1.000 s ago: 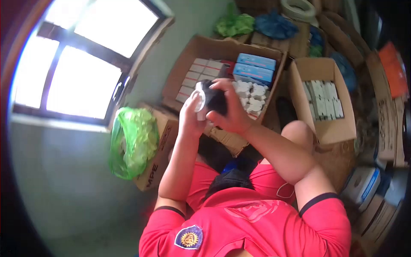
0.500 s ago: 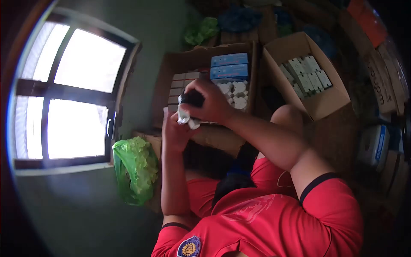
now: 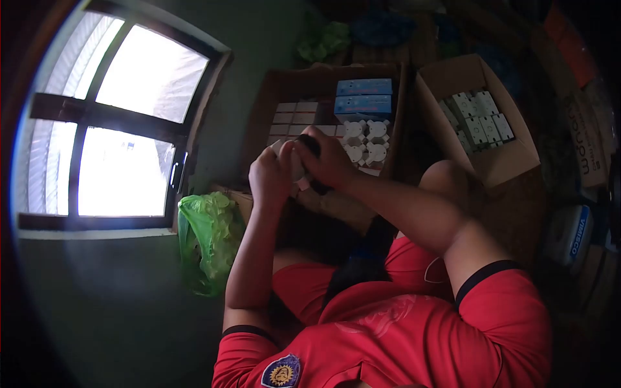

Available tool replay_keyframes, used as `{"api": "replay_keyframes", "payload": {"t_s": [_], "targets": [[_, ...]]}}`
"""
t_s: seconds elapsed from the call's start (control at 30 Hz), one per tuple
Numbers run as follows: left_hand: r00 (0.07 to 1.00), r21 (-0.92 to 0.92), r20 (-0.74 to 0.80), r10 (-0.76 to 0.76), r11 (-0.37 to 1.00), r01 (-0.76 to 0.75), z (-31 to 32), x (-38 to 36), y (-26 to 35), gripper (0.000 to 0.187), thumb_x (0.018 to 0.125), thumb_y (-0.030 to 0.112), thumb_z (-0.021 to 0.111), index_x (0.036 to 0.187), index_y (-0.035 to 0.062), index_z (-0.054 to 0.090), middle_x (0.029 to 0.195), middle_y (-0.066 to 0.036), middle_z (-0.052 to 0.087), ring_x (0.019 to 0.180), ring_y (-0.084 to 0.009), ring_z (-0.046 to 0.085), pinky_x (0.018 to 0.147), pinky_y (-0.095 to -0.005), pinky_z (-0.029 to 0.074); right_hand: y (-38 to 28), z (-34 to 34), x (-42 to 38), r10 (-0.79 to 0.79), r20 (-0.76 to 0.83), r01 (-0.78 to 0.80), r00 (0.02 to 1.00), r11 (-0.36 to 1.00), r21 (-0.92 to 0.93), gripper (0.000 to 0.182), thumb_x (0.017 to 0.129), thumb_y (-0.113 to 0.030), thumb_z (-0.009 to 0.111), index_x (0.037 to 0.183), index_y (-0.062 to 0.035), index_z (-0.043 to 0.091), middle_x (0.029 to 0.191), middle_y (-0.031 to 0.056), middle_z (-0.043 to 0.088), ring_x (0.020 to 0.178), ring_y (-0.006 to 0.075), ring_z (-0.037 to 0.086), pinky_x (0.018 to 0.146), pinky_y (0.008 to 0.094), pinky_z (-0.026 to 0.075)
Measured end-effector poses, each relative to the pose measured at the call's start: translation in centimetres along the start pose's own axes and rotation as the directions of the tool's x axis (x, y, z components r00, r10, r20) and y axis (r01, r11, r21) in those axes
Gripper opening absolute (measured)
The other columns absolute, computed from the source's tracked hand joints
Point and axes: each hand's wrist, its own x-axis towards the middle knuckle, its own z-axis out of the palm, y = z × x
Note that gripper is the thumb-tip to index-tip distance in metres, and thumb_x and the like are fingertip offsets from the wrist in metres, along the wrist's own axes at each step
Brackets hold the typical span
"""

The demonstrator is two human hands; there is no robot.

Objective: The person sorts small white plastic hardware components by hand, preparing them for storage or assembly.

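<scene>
Left hand: the left hand (image 3: pixel 270 176) was curled closed around the white part (image 3: pixel 292 165), just left of the frame's centre.
Right hand: the right hand (image 3: pixel 328 163) was wrapped over a dark piece (image 3: pixel 313 147) pressed against that white part; both hands touched, raised above the lap.
Thing in hand: it sat mostly hidden between the palms, so how the two pieces met could not be told.
Risk of slip: the grip looked cramped; a twist with poor purchase could likely have let the white part drop toward the lap or the floor.
Risk below: the open carton (image 3: pixel 284 90) lay directly beyond the hands, holding white fittings (image 3: pixel 365 142) and blue boxes (image 3: pixel 363 97); a fall there could probably have knocked the rows askew.
Risk of light: the window (image 3: pixel 110 129) at the left glared, and the hands stood in shadow, so misalignment might have gone unseen.
Farther: a second carton (image 3: pixel 498 161) at the upper right, well apart, seemed out of harm.
</scene>
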Motion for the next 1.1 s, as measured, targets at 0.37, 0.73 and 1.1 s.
{"api": "replay_keyframes", "payload": {"t_s": [0.37, 0.73, 1.1], "targets": [[0.795, 0.488, 0.188, 0.577, 0.647, -0.586, 0.7, -1.0, 1.0, 0.028, 0.090, 0.044, 0.070, 0.088, 0.0160, 0.067, 0.075, -0.001, 0.061, 0.067, -0.0170, 0.068, 0.058, -0.0328, 0.054, 2.0, 0.0, -0.7, 0.532, 0.597, -0.789, 0.601, 0.274, 0.550, 0.039, 0.106, -0.039, 0.043, 0.104, -0.0066, 0.065, 0.094, 0.0068, 0.067, 0.089, 0.0192, 0.067, 0.081, 0.0331, 0.053], [0.885, -0.431, 0.384, -0.261, 0.797, 0.423, 4.4, 0.7, -2.4, 0.061, 0.104, 0.056, 0.042, 0.095, 0.0012, 0.068, 0.071, -0.014, 0.069, 0.052, -0.0233, 0.067, 0.042, -0.0328, 0.047, 1.2, -1.9, 0.9, 0.100, -0.034, -0.104, 0.994, 0.984, -0.148, 0.046, 0.097, -0.043, 0.059, 0.101, 0.0011, 0.068, 0.100, 0.0242, 0.071, 0.101, 0.0412, 0.068, 0.082, 0.0444, 0.051], [0.958, -0.779, -0.189, 0.215, 0.561, -0.280, -8.4, -1.9, 8.7, 0.068, 0.107, 0.050, 0.032, 0.141, -0.0070, 0.047, 0.138, -0.036, 0.048, 0.137, -0.0379, 0.046, 0.116, -0.0564, 0.018, 6.3, -2.2, 5.0, 0.356, -0.241, -0.226, 0.903, 0.870, 0.439, 0.044, 0.100, -0.045, 0.058, 0.102, -0.0025, 0.067, 0.092, 0.0073, 0.065, 0.087, 0.0166, 0.059, 0.080, 0.0349, 0.048]]}}
